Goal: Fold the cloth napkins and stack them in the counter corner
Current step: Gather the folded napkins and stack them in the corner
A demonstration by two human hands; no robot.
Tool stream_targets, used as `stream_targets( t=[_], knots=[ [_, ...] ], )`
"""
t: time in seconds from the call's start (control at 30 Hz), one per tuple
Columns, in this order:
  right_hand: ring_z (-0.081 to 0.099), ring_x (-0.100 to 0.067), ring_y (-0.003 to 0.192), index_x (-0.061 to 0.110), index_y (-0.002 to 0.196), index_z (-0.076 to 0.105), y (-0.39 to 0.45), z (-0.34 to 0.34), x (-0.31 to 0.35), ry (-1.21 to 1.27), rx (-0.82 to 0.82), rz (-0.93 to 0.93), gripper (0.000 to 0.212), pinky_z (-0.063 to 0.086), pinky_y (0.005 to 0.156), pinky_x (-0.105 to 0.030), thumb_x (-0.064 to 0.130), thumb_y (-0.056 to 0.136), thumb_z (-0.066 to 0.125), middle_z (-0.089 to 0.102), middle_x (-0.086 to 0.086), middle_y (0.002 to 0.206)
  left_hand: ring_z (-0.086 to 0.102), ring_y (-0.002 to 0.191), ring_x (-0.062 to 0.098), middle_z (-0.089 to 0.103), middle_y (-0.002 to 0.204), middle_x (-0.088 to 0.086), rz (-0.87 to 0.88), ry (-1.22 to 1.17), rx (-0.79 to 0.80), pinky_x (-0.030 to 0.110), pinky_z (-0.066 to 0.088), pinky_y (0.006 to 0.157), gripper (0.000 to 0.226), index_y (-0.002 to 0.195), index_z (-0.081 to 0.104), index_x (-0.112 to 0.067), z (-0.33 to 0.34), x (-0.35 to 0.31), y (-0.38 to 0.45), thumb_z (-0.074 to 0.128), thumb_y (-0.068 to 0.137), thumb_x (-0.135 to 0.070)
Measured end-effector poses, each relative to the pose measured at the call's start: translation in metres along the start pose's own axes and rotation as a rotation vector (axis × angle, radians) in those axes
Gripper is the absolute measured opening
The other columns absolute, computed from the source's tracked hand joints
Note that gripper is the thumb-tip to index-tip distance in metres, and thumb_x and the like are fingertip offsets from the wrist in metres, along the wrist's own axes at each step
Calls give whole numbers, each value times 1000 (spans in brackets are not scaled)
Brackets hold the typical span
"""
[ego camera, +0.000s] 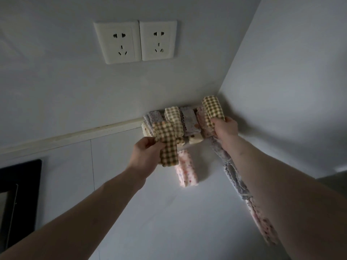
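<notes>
Both hands placing folded napkins at the counter corner pile.
Folded napkins (180, 122) sit bunched against the wall in the corner, more a loose row than a neat stack. Left hand (145, 152) pinches a checked napkin (168, 145) at the pile's near edge; right hand (224, 126) grips another checked one (213, 108) over the corner. A floral folded napkin (185, 167) lies just in front; long unfolded cloths (242, 182) trail under the right arm. Judged mostly done; tidying and those leftovers remain.

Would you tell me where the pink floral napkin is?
In the head view, the pink floral napkin lies on the counter, just right of the left hand.
</notes>
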State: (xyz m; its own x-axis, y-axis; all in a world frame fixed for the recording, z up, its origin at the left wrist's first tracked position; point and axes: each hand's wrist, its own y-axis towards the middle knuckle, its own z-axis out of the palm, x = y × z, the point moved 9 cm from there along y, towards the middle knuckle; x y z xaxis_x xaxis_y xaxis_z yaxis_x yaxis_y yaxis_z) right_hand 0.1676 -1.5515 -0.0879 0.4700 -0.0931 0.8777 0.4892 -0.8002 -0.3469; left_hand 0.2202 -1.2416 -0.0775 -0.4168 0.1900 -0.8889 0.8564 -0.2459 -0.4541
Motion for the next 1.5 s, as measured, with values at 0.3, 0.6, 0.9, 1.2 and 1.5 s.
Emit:
stream_targets(
  t=[0.3,0.6,0.9,1.2,1.5],
  knots=[
    [67,-36,107,11,125,64,6,-1,-3,-431,-70,-161,63,56,91,-43,54,79,65,70,-13,118,72,84,15,75,99,0,47,73,32,28,53,62,21,107,68,-18,30,-35,31,76,88,-21],
    [63,-25,114,21,126,62,-7,-33,-21,-426,-90,-276,47,53,98,-44,38,83,65,67,-5,122,57,93,26,57,98,1,274,611,23,30,42,69,14,95,53,-23,105,-103,77,59,86,-14],
    [62,-30,105,22,118,69,-30,-57,-54,-822,-94,-445,33,52,94,-41,24,84,69,67,-6,116,66,101,27,69,100,0,289,735,78,31,52,86,19,78,61,-31,151,-82,117,57,80,-12],
    [68,-21,97,30,99,75,-25,-46,-57,-925,-24,-473,26,49,96,-41,36,84,55,77,8,100,43,134,36,55,141,13,364,1366,-114,49,28,111,46,129,62,-20,147,-76,123,46,93,-42],
    [69,-30,99,18,134,50,-2,-57,-58,-753,-50,-248,42,59,89,-42,16,94,62,68,-11,110,47,125,36,55,133,11,559,1342,-106,48,35,105,44,127,63,-21,156,-100,103,50,89,-39]
  ],
)
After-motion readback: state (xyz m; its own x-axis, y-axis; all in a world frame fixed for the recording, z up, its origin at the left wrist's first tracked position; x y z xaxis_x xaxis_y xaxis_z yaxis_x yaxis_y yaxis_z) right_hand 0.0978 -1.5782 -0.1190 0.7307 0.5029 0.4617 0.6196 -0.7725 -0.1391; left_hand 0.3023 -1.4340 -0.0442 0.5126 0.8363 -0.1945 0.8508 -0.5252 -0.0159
